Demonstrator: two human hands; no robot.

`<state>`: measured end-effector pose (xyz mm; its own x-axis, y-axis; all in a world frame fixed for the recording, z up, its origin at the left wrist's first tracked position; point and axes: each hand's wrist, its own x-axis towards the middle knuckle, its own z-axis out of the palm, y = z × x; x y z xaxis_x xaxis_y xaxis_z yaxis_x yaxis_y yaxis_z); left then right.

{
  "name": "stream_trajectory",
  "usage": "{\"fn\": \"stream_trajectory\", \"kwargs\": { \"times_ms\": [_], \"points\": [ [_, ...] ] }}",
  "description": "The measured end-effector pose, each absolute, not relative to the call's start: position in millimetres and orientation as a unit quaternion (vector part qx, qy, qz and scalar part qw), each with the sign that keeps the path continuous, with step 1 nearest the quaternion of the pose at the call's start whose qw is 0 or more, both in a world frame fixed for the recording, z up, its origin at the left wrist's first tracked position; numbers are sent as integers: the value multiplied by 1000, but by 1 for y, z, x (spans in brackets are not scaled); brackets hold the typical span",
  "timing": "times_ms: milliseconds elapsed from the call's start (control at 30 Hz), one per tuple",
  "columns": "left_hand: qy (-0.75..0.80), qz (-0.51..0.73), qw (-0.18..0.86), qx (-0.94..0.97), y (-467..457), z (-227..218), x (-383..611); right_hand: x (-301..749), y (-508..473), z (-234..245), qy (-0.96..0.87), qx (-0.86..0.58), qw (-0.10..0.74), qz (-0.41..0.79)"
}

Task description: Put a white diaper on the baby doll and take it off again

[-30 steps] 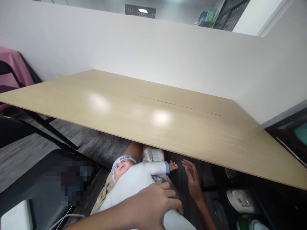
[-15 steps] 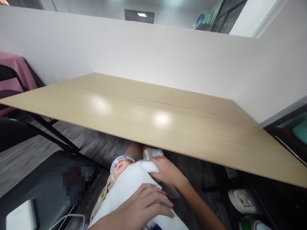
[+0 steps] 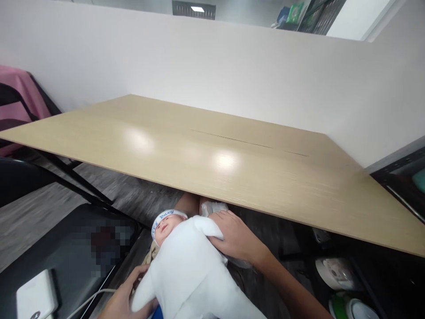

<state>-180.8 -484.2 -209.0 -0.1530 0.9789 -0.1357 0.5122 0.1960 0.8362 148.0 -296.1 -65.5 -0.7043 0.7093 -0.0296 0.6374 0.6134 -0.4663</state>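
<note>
A baby doll [image 3: 195, 261] in a white outfit lies on its back across my lap, its head toward the table. It wears a white cap [image 3: 168, 215] with blue lettering. My right hand [image 3: 232, 232] is closed around the doll's arm on the right, fingers over the top and thumb below. At the lower left, my left hand [image 3: 128, 294] grips the doll's other arm, with the fingers partly hidden beneath it. A white, crumpled-looking item [image 3: 214, 207] sits on my lap beyond my right hand, partly under the table edge. Something blue shows below the doll.
A light wooden table [image 3: 159, 146] spans the view ahead, against a white partition [image 3: 212, 62]. To the left is a black chair seat [image 3: 76, 248] with a white power bank [image 3: 36, 294] and a cable [image 3: 89, 301]. Containers [image 3: 335, 272] stand at the lower right under the table.
My left hand has moved from the front of the doll's body down-left to its arm, uncovering the white outfit. My right hand stays on the other arm. The view has tilted slightly down.
</note>
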Motion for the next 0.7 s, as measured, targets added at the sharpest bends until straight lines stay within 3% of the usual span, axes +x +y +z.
{"fn": "stream_trajectory", "kwargs": {
  "times_ms": [267, 500, 700],
  "points": [
    [643, 404, 409, 507, -468, -171, -157, 159, -308, -28, -883, -389, 137, 223],
    [631, 386, 333, 585, -441, -113, -167, 185, -329, 14, -849, -443, 226, 177],
    [551, 335, 205, 737, -349, -45, -156, 223, -315, 20, -792, -528, 286, 111]
  ]
}}
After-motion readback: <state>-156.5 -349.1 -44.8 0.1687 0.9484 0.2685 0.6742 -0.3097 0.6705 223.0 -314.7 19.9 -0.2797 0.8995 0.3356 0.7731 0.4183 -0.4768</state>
